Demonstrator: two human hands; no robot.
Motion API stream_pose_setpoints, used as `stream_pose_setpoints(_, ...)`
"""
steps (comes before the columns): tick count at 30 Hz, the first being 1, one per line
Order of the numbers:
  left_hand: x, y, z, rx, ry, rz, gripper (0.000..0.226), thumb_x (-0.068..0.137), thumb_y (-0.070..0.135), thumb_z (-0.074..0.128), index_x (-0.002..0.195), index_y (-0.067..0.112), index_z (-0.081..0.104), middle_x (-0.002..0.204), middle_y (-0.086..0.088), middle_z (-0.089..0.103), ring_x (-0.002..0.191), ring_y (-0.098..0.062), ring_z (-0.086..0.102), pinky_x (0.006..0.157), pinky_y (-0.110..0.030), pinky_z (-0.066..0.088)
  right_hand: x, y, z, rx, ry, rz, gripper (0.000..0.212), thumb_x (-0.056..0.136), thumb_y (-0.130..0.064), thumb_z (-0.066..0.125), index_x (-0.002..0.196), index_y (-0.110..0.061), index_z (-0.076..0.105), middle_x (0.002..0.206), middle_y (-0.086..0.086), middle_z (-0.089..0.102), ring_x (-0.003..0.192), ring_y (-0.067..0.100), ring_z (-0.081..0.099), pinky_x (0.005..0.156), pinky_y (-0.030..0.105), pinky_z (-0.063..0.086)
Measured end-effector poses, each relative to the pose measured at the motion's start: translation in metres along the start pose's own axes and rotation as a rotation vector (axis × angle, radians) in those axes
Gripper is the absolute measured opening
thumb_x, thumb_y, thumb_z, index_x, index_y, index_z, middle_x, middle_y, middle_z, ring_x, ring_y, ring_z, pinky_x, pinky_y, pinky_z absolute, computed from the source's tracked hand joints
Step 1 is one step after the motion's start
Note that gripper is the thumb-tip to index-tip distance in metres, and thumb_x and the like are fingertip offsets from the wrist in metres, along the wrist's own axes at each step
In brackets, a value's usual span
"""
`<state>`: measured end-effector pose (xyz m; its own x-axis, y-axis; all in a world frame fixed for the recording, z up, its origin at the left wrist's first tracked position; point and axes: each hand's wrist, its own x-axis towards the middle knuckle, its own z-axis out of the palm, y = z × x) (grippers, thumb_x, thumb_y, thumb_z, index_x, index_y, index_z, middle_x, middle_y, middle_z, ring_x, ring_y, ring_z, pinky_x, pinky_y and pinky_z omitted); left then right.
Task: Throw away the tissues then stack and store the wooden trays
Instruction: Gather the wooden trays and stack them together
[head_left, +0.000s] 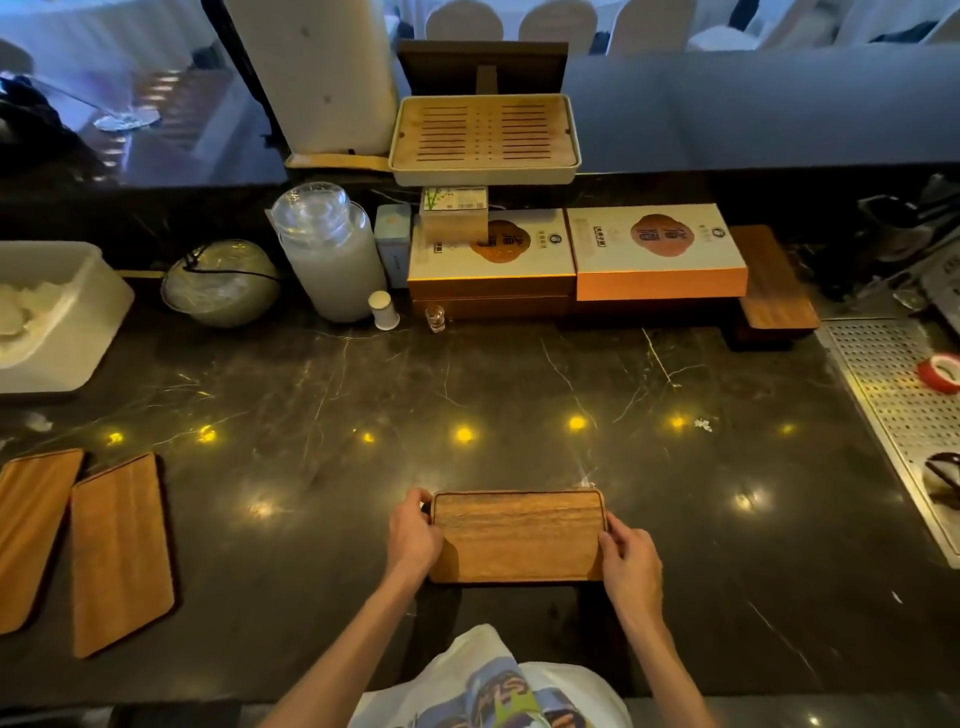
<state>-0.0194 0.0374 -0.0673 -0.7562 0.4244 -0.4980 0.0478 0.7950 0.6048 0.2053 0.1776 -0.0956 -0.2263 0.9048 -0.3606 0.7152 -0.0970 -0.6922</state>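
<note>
A wooden tray (517, 535) lies on the dark marble counter (467, 395) right in front of me. My left hand (413, 535) grips its left end and my right hand (631, 564) grips its right end. Two more wooden trays (120, 553) (28, 530) lie side by side at the near left. Another wooden tray (774, 283) rests at the back right on a dark stand. A small tissue scrap (703, 424) lies on the counter right of centre, and a crumpled bit (39, 422) lies at the left.
A white bin (88, 332) with white contents stands at the left. Along the back are a glass bowl (221, 283), a tall jar (332, 254), two boxes (657, 249) (491, 254) and a slatted tea tray (485, 137). A perforated metal drain board (893, 410) lies at the right.
</note>
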Motion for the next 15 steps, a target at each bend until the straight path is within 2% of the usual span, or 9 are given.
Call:
stream_pose_setpoints(5, 0.0, -0.0008, 0.0006, -0.009, -0.007, -0.048, 0.022, 0.09, 0.007, 0.063, 0.108, 0.016, 0.053, 0.106, -0.006, 0.061, 0.097, -0.019, 0.062, 0.072, -0.027, 0.051, 0.0022, -0.0008, -0.0021, -0.049, -0.006, -0.011, 0.04, 0.098, -0.021, 0.055, 0.137, -0.015, 0.055, 0.109, 0.003, 0.057, 0.101, 0.018, 0.058, 0.089, 0.037, 0.049)
stream_pose_setpoints(9, 0.004, -0.0029, -0.0001, -0.004, 0.005, -0.087, 0.024, 0.088, 0.001, 0.062, 0.109, 0.01, 0.057, 0.108, -0.008, 0.064, 0.096, -0.018, 0.061, 0.073, -0.026, 0.049, 0.0037, -0.0011, -0.0028, -0.063, -0.011, -0.038, 0.038, 0.096, -0.021, 0.058, 0.134, -0.014, 0.058, 0.104, 0.0, 0.057, 0.093, 0.013, 0.054, 0.083, 0.03, 0.046)
stream_pose_setpoints(12, 0.005, -0.0045, -0.0002, 0.011, 0.022, -0.068, 0.025, 0.088, 0.002, 0.062, 0.111, 0.012, 0.059, 0.102, -0.003, 0.063, 0.091, -0.014, 0.058, 0.072, -0.024, 0.045, 0.0056, -0.0017, -0.0042, -0.048, -0.028, -0.022, 0.037, 0.096, -0.02, 0.058, 0.132, -0.013, 0.06, 0.102, -0.002, 0.056, 0.094, 0.012, 0.052, 0.082, 0.028, 0.041)
stream_pose_setpoints(15, 0.0026, -0.006, 0.0015, 0.024, 0.046, -0.044, 0.022, 0.087, 0.002, 0.062, 0.106, 0.015, 0.062, 0.1, -0.003, 0.068, 0.091, -0.016, 0.062, 0.073, -0.026, 0.047, 0.0064, -0.0018, -0.0053, -0.058, -0.045, -0.015, 0.037, 0.096, -0.019, 0.058, 0.132, -0.013, 0.059, 0.102, -0.002, 0.055, 0.094, 0.011, 0.051, 0.081, 0.028, 0.04)
